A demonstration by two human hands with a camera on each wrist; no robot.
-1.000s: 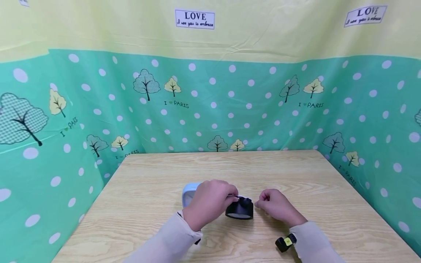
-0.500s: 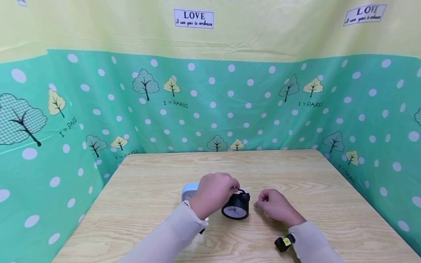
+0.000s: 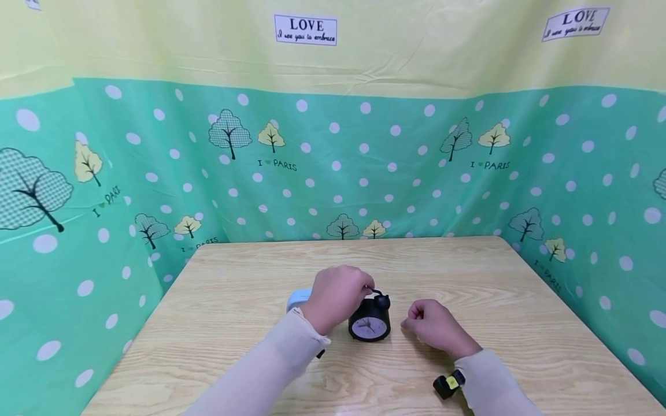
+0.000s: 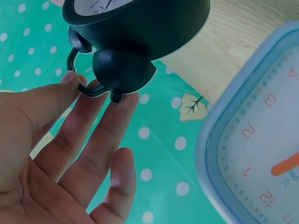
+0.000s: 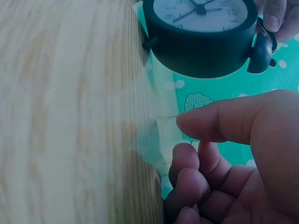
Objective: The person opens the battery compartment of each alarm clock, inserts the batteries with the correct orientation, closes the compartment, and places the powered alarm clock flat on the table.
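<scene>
In the head view, a black twin-bell alarm clock (image 3: 369, 327) stands mid-table with its white face toward me, tilted slightly upward. My left hand (image 3: 337, 294) reaches over its top and pinches the thin loop handle (image 4: 71, 60) between thumb and index finger. The other left fingers spread loosely beside a bell (image 4: 119, 70) in the left wrist view. Just right of the clock, my right hand (image 3: 436, 325) rests on the table with loosely curled fingers, holding nothing. In the right wrist view its thumb (image 5: 210, 119) lies apart from the clock's body.
A light-blue square clock (image 3: 299, 299) sits behind my left hand, mostly hidden in the head view; its numbered face (image 4: 247, 154) shows in the left wrist view. Wood-grain tabletop (image 3: 250, 271) runs back to a green dotted curtain (image 3: 291, 190). A black wrist device (image 3: 448, 383) sits at the right cuff.
My left hand has lifted the alarm clock's top up and back, so its face, first turned down, now shows. The clock has shifted slightly left. My right hand has stayed almost still.
</scene>
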